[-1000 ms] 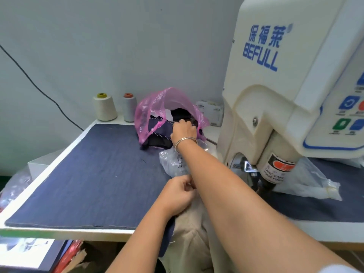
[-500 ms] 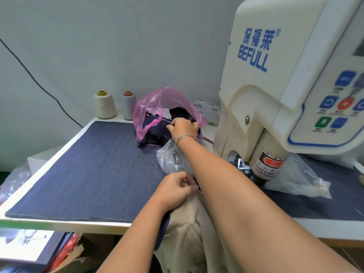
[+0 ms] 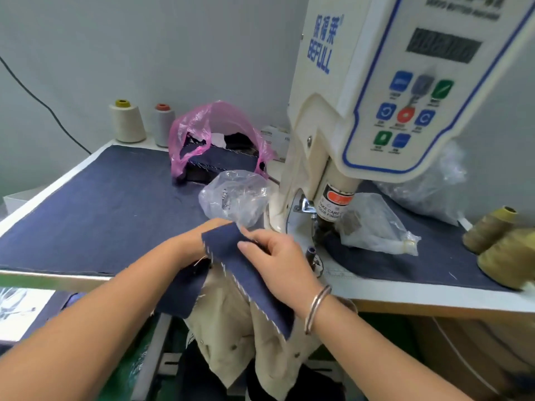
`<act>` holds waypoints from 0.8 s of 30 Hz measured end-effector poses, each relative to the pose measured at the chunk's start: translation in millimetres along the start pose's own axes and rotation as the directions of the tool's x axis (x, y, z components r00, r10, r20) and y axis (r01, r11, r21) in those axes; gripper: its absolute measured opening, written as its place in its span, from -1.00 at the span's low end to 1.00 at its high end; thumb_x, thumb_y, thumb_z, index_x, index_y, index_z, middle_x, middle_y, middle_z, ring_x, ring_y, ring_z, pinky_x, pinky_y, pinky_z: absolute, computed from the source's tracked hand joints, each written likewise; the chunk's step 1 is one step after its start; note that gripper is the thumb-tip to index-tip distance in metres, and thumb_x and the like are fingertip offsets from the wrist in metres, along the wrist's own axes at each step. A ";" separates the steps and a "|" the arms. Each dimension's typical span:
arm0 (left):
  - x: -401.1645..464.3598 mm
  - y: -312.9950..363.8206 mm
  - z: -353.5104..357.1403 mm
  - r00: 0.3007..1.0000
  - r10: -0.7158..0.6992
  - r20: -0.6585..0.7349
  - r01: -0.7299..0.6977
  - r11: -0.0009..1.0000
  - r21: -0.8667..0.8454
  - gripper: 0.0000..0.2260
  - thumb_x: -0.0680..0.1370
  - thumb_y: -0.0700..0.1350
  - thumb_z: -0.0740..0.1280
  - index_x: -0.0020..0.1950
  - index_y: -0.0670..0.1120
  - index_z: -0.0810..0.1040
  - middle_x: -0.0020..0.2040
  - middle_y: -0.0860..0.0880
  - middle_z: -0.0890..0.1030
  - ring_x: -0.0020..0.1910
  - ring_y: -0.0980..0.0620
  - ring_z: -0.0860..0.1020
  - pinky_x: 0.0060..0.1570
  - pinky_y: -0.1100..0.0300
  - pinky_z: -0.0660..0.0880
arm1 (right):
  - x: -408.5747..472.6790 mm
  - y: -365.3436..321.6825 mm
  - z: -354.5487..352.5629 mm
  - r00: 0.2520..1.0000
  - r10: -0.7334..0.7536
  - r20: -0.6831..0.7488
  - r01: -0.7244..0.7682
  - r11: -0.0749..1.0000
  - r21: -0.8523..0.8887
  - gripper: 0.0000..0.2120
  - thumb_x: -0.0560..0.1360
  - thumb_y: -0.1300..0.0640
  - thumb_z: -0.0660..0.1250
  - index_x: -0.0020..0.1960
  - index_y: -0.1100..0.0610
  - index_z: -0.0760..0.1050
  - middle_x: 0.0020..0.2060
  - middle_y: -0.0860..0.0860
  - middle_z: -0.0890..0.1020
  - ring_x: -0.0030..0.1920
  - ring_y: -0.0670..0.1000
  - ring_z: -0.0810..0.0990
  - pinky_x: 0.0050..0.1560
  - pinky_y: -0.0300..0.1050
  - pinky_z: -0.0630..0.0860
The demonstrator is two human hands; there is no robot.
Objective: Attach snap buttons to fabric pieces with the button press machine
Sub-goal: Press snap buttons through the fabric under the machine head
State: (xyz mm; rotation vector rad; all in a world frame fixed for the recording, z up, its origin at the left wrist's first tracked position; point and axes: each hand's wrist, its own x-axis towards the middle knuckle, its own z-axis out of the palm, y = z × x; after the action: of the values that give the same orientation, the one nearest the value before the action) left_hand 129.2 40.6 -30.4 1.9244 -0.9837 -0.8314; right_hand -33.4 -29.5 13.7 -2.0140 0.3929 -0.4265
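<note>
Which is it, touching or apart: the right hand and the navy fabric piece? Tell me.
Touching. The head view shows the right hand with its thumb and fingers pinching the navy fabric piece near its top edge.

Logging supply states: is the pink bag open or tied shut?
Open: the pink bag's mouth gapes upward, with dark fabric pieces visible inside.

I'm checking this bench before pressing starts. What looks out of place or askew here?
One thing: an olive thread cone lies tipped on its side at the table's right end, unlike the two upright cones by the wall. Clear plastic bags crowd the press head.
</note>
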 end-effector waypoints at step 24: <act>-53.5 96.3 19.4 0.952 0.020 0.305 -0.177 0.849 0.497 -0.43 0.19 0.54 0.18 -0.19 0.06 0.47 -0.29 0.14 0.43 -0.32 0.18 0.39 -0.25 0.22 0.30 | -33.0 0.9 -50.3 0.995 -0.085 -0.044 0.042 0.801 -0.597 -0.61 0.51 -0.08 0.23 -0.40 0.03 0.20 -0.47 -0.05 0.35 -0.36 0.06 0.37 -0.45 -0.11 0.20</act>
State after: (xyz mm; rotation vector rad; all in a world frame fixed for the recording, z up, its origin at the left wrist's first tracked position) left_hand 56.1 43.4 54.2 2.2102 -1.6109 -0.8627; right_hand -85.6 -54.1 30.7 -2.6414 0.5551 -0.4510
